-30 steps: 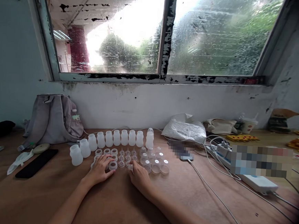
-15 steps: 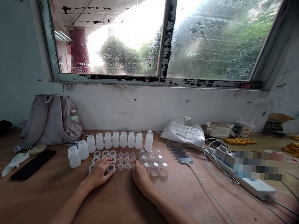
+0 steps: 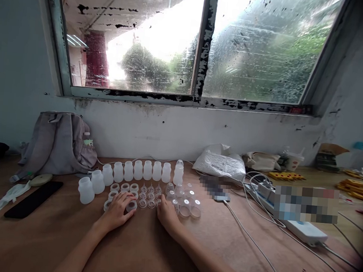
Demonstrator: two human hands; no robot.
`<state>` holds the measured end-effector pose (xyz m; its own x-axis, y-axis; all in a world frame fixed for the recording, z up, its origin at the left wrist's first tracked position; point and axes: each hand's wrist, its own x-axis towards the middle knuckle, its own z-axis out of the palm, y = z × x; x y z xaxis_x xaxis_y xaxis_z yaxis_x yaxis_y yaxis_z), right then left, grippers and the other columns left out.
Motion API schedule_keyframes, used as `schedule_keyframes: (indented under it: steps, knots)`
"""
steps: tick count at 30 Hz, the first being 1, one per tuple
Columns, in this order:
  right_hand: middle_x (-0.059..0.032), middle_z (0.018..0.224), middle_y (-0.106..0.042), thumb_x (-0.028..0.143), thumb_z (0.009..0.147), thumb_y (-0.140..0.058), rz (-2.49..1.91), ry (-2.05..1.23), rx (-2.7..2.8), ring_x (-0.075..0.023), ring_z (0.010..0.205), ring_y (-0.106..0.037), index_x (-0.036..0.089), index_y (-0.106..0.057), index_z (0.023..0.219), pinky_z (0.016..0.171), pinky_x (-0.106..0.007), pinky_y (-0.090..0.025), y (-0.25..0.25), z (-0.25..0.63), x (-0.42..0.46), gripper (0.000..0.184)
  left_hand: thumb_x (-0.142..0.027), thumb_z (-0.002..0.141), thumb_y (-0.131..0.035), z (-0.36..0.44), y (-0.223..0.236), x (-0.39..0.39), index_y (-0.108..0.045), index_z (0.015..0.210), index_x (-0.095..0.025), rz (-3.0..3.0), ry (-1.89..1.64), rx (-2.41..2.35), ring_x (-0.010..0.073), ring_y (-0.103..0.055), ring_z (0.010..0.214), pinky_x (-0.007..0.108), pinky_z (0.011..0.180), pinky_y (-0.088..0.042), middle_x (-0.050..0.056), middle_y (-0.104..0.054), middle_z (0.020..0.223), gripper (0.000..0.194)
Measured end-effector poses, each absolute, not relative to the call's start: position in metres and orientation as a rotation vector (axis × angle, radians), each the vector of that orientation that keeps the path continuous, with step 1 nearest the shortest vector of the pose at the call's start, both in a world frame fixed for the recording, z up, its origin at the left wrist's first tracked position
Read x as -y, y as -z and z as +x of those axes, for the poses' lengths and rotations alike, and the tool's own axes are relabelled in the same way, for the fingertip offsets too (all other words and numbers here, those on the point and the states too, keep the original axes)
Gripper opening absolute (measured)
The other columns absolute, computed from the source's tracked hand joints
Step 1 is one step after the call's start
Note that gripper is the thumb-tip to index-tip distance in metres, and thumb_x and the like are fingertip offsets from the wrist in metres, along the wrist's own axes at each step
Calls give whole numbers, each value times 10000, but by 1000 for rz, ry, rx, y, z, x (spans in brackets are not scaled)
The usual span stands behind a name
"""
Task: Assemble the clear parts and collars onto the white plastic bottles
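My left hand [image 3: 116,210] lies over the white bottle collar rings [image 3: 134,188] with its fingers apart, one ring showing between thumb and forefinger. My right hand [image 3: 167,214] rests with curled fingers at the right side of the clear bottle nipples [image 3: 142,203], beside the clear domed caps [image 3: 185,208]. Its fingertips are mostly hidden, so I cannot see whether something is pinched in them. Behind these parts, frosted baby bottles [image 3: 128,172] stand open in a curved row. At the row's right end is an assembled bottle [image 3: 178,174] with a clear cap.
On the left are a grey backpack [image 3: 58,143], a black flat slab [image 3: 33,200] and a white cloth-like item [image 3: 11,196]. To the right lie a silvery bag [image 3: 220,162], a charging phone [image 3: 222,196], loose cables and a white power strip [image 3: 306,231]. A wall and window stand behind.
The view has shifted slightly, so the items on the table appear a little further left. Both hands keep nearly the same place among the bottle parts.
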<state>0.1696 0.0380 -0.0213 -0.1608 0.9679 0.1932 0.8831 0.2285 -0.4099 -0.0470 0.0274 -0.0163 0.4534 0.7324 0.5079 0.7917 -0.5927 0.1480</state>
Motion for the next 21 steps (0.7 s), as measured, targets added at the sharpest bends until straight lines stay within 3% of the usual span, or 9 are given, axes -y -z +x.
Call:
schedule_keyframes:
  steps: [11,18,21]
  knots:
    - [-164,891,-604,94,794,-336,-1705,-309,2091,-206,799,-565,70,-428,1083,660,-251,-364,18,168,-36,304,-319,785,-484,-46,17,-27,-495,1080,-255,-2606,837,1356,224,-443,1056,403,904,-353,45,-513,1102,301]
    - [-116,832,-617,122,800,-333,-1657,-285,2107,-197,748,-571,71,-240,1276,640,-256,-379,17,171,-28,488,-346,778,-490,-50,14,-28,-494,1082,-258,-2594,822,1391,223,-450,1047,385,889,-355,37,-520,1091,316]
    - [-132,970,-599,157,814,-328,-1615,-195,2132,-208,790,-579,103,-220,1296,639,-262,-387,17,169,-21,496,-353,775,-494,-51,15,-28,-493,1082,-256,-2591,826,1399,221,-445,1050,382,891,-350,39,-517,1095,322]
